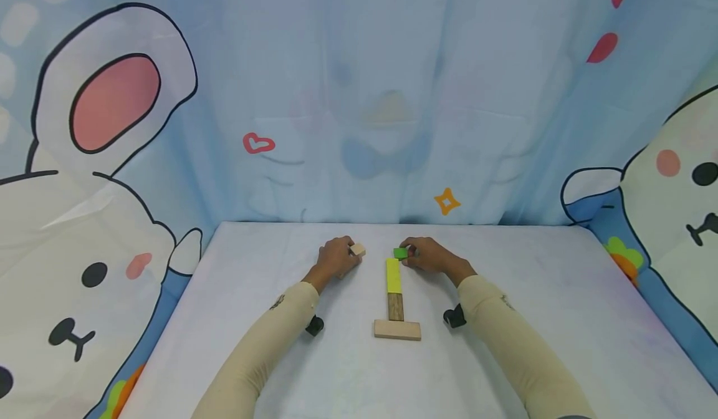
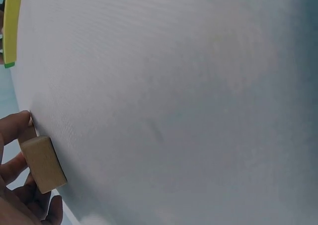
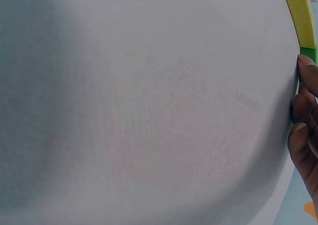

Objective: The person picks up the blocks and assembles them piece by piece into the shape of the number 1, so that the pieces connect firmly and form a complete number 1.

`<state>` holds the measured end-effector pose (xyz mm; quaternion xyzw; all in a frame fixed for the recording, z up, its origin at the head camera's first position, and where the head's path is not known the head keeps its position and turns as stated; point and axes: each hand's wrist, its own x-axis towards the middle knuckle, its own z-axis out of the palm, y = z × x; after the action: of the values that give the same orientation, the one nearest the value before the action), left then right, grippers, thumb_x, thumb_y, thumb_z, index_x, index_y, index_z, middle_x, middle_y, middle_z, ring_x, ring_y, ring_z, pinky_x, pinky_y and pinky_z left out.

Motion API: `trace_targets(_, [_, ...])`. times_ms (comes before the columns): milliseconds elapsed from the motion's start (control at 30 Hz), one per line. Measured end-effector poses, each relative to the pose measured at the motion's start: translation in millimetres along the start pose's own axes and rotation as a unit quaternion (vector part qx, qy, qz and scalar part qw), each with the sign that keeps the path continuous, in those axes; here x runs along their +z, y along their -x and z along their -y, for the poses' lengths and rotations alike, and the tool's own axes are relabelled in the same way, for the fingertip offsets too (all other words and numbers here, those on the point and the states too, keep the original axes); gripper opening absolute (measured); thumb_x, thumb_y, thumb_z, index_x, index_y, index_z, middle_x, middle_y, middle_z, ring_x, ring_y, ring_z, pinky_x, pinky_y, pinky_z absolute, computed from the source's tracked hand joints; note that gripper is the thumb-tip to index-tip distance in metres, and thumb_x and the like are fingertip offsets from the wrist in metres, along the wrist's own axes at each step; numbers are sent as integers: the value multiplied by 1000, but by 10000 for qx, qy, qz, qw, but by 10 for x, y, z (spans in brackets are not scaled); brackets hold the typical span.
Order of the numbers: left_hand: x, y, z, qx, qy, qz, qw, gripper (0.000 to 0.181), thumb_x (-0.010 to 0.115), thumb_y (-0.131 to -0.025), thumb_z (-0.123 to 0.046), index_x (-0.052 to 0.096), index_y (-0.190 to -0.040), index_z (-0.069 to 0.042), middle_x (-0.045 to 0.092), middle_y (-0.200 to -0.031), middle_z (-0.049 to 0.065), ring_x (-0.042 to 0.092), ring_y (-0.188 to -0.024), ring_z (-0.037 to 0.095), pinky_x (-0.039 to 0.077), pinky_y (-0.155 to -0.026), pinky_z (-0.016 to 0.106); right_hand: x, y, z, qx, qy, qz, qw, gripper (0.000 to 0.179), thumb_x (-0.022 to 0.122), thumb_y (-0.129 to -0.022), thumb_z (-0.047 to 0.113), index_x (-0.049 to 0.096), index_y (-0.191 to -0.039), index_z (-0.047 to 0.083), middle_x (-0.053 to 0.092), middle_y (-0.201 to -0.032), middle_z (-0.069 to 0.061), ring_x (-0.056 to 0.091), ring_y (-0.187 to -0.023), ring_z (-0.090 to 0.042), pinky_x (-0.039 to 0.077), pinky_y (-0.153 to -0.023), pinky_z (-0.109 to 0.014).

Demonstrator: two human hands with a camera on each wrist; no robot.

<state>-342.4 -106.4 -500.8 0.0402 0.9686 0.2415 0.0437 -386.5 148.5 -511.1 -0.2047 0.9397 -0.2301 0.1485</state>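
Meanwhile, curtain [image 1: 331,51] beyond green block [image 1: 400,253]

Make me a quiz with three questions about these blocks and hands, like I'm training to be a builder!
1. Which hand touches the green block?

2. True or false: the brown block lies between the yellow block and the wide block.

3. Pick one. The left hand holds:
A) a spoon
B) a small wooden block
C) a red ball

Key:
1. The right hand.
2. True.
3. B.
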Motion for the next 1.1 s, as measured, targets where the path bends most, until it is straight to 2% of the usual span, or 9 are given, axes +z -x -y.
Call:
trace_targets(500, [3, 24, 0, 0, -99, -3, 10000, 36, 70, -94, -26, 65, -123, -5, 71, -109, 8, 63, -97, 22, 45, -93, 44, 13, 12, 13, -35, -44, -40, 10000, 41, 71, -95, 21, 60, -131, 6, 63, -104, -7, 55, -96, -21, 47, -88, -41])
trace_targets(833, [39, -10, 28, 66, -77, -38, 9999, 34, 70, -94, -25, 66, -121, -6, 72, -107, 7, 63, -97, 21, 43, -98, 49, 19, 11, -1, -210, -39, -28, 9998, 40, 70, -96, 20, 60, -131, 5, 64, -103, -7, 55, -95, -21, 47, -87, -40])
trace_targets(1100, [13, 6, -12, 78, 259, -18, 9996, 37, 69, -95, -22, 63, -126, -4, 70, -108, 8, 62, -94, 18, 52, -88, 38, 18, 1, -25, -183, -30, -60, 9998, 38, 70, -96, 19, 61, -130, 5, 64, -103, -7, 56, -94, -20, 47, -87, -40])
